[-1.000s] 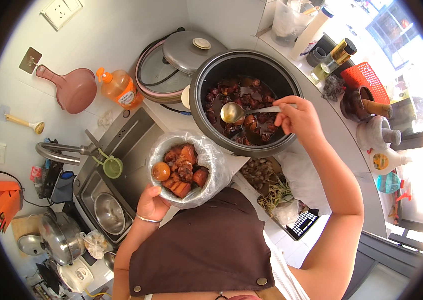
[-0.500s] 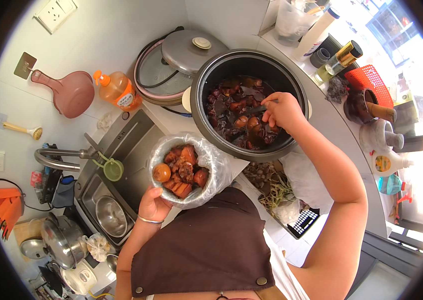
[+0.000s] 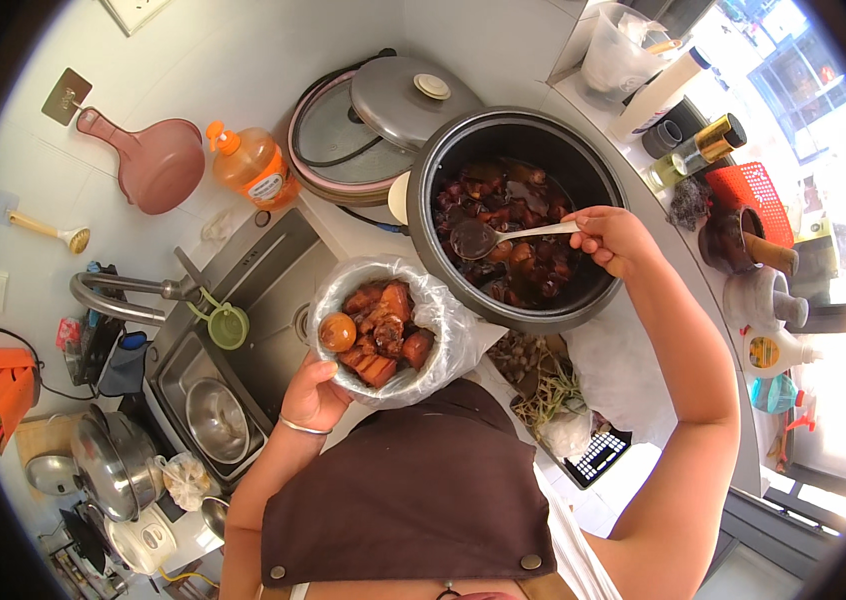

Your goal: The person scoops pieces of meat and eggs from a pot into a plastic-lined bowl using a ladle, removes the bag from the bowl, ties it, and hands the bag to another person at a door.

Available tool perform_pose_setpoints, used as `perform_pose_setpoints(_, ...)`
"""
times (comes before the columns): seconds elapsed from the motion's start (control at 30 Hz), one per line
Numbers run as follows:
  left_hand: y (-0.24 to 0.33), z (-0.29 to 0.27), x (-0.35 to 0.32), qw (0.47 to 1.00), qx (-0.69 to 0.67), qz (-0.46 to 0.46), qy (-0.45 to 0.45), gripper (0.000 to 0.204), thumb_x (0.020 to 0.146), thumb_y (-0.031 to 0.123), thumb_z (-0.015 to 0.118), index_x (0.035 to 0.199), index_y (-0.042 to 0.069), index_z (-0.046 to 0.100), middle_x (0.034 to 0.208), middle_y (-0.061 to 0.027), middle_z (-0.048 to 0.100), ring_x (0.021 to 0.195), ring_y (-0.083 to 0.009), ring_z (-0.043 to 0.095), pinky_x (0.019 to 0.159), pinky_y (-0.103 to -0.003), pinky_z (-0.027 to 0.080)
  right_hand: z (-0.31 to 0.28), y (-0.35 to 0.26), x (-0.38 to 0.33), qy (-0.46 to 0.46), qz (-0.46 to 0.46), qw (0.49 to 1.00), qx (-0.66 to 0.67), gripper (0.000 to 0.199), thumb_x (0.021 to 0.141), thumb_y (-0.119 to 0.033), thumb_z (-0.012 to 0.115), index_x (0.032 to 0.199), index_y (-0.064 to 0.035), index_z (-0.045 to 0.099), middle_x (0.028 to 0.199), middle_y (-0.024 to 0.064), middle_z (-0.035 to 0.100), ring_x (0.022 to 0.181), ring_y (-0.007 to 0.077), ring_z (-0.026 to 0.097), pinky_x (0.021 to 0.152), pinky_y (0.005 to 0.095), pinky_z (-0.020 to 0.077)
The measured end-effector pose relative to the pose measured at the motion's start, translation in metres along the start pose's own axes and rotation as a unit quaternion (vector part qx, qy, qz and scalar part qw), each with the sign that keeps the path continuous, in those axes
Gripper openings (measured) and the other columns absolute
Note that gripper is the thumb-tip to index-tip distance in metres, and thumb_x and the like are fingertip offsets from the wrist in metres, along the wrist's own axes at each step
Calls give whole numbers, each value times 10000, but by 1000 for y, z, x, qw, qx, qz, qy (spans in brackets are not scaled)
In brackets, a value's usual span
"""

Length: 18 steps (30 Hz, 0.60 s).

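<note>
My right hand point(image 3: 615, 240) grips the pale handle of a spoon point(image 3: 541, 231) above the large dark pot point(image 3: 421, 215). Dark brown liquid fills the spoon's bowl. Inside the pot, chunks of braised food point(image 3: 533, 270) sit in dark broth. With its thumb at the rim, my left hand point(image 3: 315, 394) holds a bowl lined with a clear plastic bag point(image 3: 451, 345) close to the pot's near left side. Glossy brown meat pieces point(image 3: 383, 318) and a browned egg point(image 3: 338, 332) lie in that bowl. Its underside and most left fingers are hidden.
A steel sink point(image 3: 278, 270) with a curved faucet point(image 3: 108, 290) lies to the left. Behind the pot's left side are a metal lid point(image 3: 393, 105) and an orange pump bottle point(image 3: 255, 172). Bottles and a mortar point(image 3: 753, 298) line the right ledge.
My right hand has raised the spoon, and its bowl now shows with liquid in it. The plastic-lined bowl stays in my left hand. The whole view has shifted a little.
</note>
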State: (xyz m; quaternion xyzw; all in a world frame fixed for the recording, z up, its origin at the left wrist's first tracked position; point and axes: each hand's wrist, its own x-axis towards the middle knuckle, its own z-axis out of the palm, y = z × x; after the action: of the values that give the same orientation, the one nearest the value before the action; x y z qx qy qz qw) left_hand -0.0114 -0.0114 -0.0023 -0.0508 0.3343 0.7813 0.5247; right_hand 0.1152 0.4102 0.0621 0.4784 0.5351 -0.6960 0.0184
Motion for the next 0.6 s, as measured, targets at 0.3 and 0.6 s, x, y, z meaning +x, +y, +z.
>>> perform_pose_setpoints(0.3, 1, 3, 3, 1000, 11, 5, -16, 697, 809, 202, 647, 1415, 11, 360, 1412, -159, 458, 1283, -322, 472, 1084, -472, 385, -7, -15, -38, -22, -54, 998, 26, 206, 974, -54, 478, 1099, 63, 592, 711, 77, 594, 489, 60, 427, 383, 176, 275)
perform_pose_setpoints(0.6, 3, 6, 6, 999, 5, -9, -36, 679, 819, 190, 644, 1414, 19, 367, 1406, -150, 469, 1280, -309, 479, 1086, -474, 381, 1, -44, -102, -31, -135, 990, 20, 223, 952, -75, 505, 1075, 82, 605, 647, 100, 598, 376, 49, 349, 360, 192, 240)
